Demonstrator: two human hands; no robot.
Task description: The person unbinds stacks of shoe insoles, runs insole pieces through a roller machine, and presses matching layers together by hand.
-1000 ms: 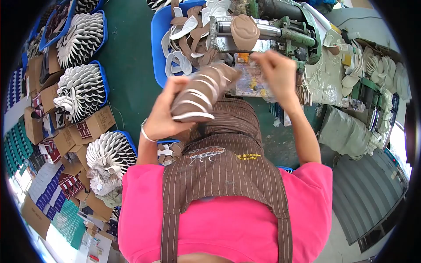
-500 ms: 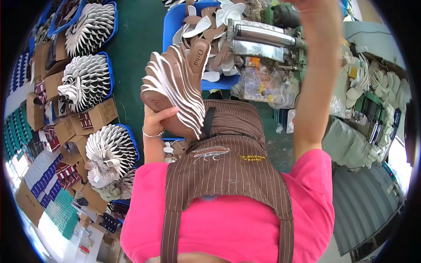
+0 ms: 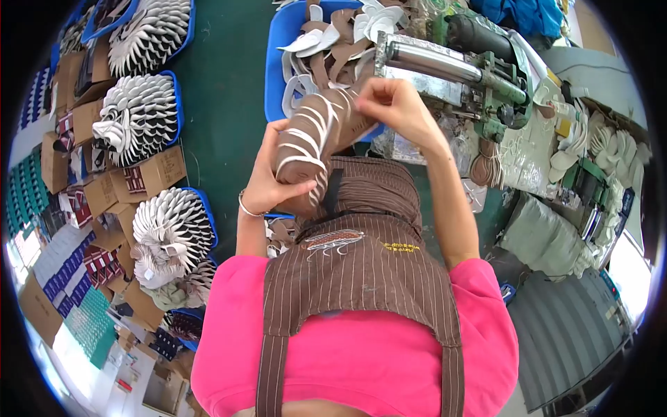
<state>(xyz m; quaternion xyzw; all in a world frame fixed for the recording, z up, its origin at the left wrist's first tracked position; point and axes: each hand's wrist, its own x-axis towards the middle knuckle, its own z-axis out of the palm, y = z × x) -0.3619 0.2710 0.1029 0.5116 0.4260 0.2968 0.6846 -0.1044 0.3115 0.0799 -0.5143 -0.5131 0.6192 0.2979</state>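
A fanned stack of brown insoles with white edges [image 3: 306,139] rests in my left hand [image 3: 267,177], whose fingers and thumb are wrapped round its lower left side. At the stack's upper right, my right hand [image 3: 392,108] pinches the end of a brown insole [image 3: 356,124] that bears small dark lettering. Just behind the hands stands a machine with a shiny metal roller [image 3: 434,59]. No insole lies on the roller.
A blue basket [image 3: 275,87] of loose brown and white insoles stands left of the machine. More blue baskets [image 3: 179,104] of stacked pieces line the left side, among cardboard boxes [image 3: 156,170]. Cord bundles [image 3: 488,167] hang below the machine at right.
My right hand went up and away over the machine, then came back down to the stack. The insole seen on the roller is gone. My left hand has turned the stack.
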